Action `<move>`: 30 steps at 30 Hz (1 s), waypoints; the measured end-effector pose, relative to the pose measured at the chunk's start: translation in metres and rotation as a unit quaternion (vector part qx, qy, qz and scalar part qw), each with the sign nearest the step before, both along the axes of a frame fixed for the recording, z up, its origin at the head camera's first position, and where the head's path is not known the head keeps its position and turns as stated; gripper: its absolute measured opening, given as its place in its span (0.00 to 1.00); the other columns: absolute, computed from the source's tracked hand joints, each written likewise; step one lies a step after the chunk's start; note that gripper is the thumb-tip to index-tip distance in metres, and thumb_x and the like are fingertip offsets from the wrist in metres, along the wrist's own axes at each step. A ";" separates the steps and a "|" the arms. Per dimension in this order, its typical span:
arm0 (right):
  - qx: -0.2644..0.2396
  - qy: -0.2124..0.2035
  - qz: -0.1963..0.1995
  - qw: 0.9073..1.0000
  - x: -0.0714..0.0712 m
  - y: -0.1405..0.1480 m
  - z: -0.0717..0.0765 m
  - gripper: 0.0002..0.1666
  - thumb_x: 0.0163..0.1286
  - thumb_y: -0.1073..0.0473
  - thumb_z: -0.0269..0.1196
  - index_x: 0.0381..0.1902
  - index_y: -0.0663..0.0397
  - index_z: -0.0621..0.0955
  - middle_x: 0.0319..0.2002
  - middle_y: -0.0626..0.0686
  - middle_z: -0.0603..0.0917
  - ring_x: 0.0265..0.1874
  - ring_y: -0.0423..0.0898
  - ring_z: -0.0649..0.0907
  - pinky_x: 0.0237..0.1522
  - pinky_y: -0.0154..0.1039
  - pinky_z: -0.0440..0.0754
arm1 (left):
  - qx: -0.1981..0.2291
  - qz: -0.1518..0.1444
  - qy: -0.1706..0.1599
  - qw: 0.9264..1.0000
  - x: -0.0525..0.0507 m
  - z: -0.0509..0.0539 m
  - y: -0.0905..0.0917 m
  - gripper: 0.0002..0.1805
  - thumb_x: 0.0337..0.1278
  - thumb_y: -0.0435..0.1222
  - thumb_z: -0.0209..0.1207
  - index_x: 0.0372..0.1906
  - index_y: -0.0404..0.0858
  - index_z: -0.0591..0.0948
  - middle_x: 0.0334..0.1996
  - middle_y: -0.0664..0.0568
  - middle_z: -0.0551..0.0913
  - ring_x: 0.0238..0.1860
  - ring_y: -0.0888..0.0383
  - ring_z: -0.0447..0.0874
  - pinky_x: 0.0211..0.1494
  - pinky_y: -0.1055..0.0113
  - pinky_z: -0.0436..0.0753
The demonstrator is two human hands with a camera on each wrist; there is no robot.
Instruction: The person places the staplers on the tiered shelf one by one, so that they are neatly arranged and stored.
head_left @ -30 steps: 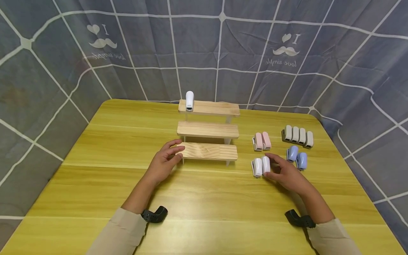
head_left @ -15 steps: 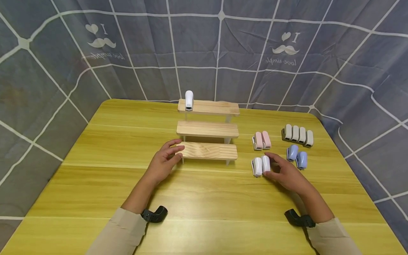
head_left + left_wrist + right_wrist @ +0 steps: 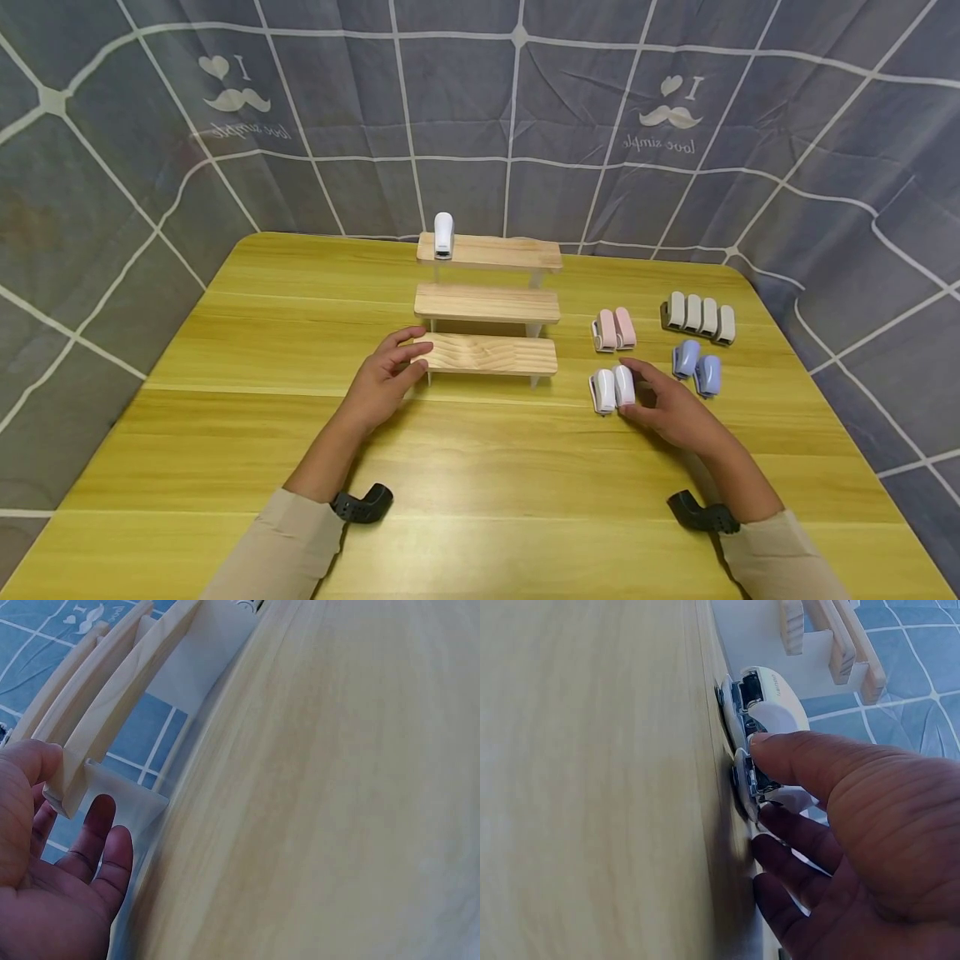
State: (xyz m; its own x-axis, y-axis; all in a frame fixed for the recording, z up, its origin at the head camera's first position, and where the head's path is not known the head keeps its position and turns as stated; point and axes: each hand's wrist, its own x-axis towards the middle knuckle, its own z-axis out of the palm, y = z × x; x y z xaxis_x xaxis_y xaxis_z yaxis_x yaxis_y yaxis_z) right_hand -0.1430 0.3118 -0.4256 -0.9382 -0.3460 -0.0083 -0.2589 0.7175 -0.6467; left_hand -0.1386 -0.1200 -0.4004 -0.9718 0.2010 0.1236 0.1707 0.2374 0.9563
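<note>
A three-step wooden display stand sits on the table. My left hand pinches the left end of its lowest step; in the left wrist view the thumb lies against the wood and the lower fingers are loosely bent beside a clear support. On the right, my right hand holds the right one of two small white staplers between thumb and fingers. Its neighbour, another white stapler, stands beside it. A third white stapler stands at the left end of the top step.
Two pink staplers stand behind the white pair. Two blue staplers lie to the right of my right hand, with a row of several beige staplers behind them. A grey gridded curtain hangs around the wooden table.
Both hands keep their places on the stand and the white stapler. The head view has shifted very slightly; no object has visibly moved.
</note>
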 end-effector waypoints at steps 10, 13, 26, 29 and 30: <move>0.012 0.012 -0.004 1.000 0.000 0.000 0.000 0.41 0.67 0.60 0.69 0.73 0.59 0.65 0.60 0.64 0.77 0.55 0.59 0.79 0.54 0.58 0.74 | -0.015 0.006 0.013 1.000 -0.008 -0.016 -0.002 0.17 0.71 0.29 0.56 0.59 0.25 0.78 0.70 0.44 0.67 0.71 0.45 0.63 0.67 0.48 0.67; 0.015 0.014 -0.008 1.000 -0.001 0.000 -0.001 0.41 0.66 0.60 0.69 0.73 0.58 0.65 0.60 0.64 0.77 0.54 0.59 0.80 0.53 0.58 0.75 | -0.019 0.004 0.016 1.000 -0.013 -0.028 -0.004 0.18 0.71 0.30 0.56 0.60 0.26 0.78 0.70 0.44 0.66 0.71 0.45 0.63 0.67 0.47 0.67; -0.010 0.020 -0.026 0.999 -0.002 0.000 0.000 0.40 0.66 0.60 0.69 0.72 0.61 0.66 0.58 0.64 0.79 0.56 0.62 0.79 0.53 0.58 0.77 | -0.006 -0.001 -0.002 1.000 0.001 0.000 0.000 0.18 0.71 0.29 0.56 0.60 0.24 0.78 0.70 0.41 0.66 0.70 0.44 0.64 0.67 0.48 0.66; -0.013 0.019 -0.032 0.999 -0.002 0.001 0.000 0.40 0.66 0.60 0.69 0.72 0.62 0.66 0.57 0.64 0.79 0.55 0.62 0.79 0.53 0.58 0.77 | -0.009 0.001 -0.001 1.000 0.001 0.002 0.000 0.18 0.71 0.29 0.56 0.60 0.24 0.78 0.69 0.41 0.67 0.70 0.44 0.64 0.67 0.48 0.67; -0.014 0.020 -0.035 0.999 -0.002 0.001 0.001 0.40 0.66 0.60 0.70 0.72 0.62 0.67 0.57 0.64 0.79 0.55 0.62 0.79 0.53 0.58 0.77 | -0.010 0.001 -0.001 1.000 0.001 0.002 0.001 0.17 0.71 0.29 0.56 0.59 0.24 0.78 0.69 0.41 0.67 0.70 0.44 0.64 0.67 0.48 0.67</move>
State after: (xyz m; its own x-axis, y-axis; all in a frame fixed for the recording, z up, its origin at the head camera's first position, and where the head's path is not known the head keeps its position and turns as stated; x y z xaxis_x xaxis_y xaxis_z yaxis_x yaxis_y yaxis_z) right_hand -0.1453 0.3123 -0.4249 -0.9595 -0.2791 0.0383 -0.2346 0.7161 -0.6574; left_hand -0.1372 -0.1195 -0.3982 -0.9726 0.2010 0.1172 0.1677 0.2565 0.9519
